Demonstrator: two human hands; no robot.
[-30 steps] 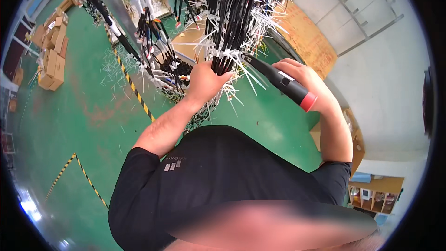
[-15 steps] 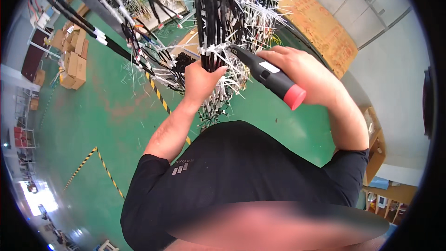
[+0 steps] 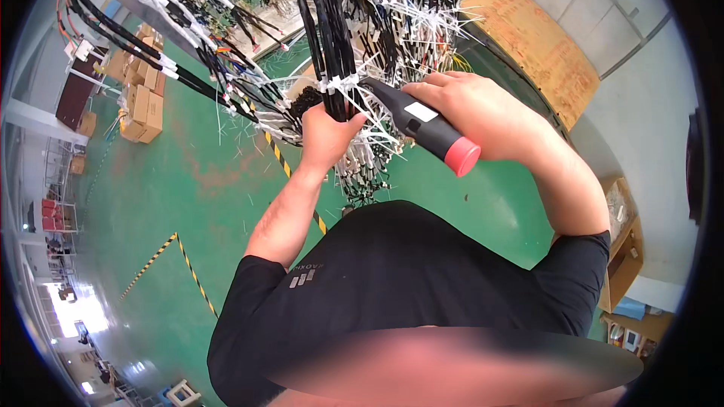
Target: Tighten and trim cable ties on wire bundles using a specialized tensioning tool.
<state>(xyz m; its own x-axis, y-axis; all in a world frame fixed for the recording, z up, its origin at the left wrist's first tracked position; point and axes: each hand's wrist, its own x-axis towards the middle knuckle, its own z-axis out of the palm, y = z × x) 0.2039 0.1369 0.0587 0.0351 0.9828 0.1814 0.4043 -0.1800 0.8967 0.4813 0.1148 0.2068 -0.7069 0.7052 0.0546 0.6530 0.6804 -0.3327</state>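
My left hand (image 3: pixel 323 139) is wrapped round a bundle of black cables (image 3: pixel 323 38) that hangs down from the top of the view. Just above that hand, white cable ties (image 3: pixel 341 84) circle the bundle, their loose tails sticking out. My right hand (image 3: pixel 477 109) grips a black handheld power tool (image 3: pixel 426 124) with a red end cap and a white label. The tool slants up to the left, and its narrow nose is at the ties. Whether the nose touches a tie is too small to tell. My right fingers partly hide the tool's upper side.
More wire harnesses (image 3: pixel 422 22) with white tie tails hang behind the bundle. At the left, thick cables (image 3: pixel 192 79) run down toward it. A wooden board (image 3: pixel 528 45) lies at the far right. Cardboard boxes (image 3: pixel 142 113) stand far left, and striped tape (image 3: pixel 279 154) marks the green floor.
The view has shifted, and the floor and boxes appear further right. The upper cable bundle and the tool both sit slightly further left in the picture. Both hands keep their grips.
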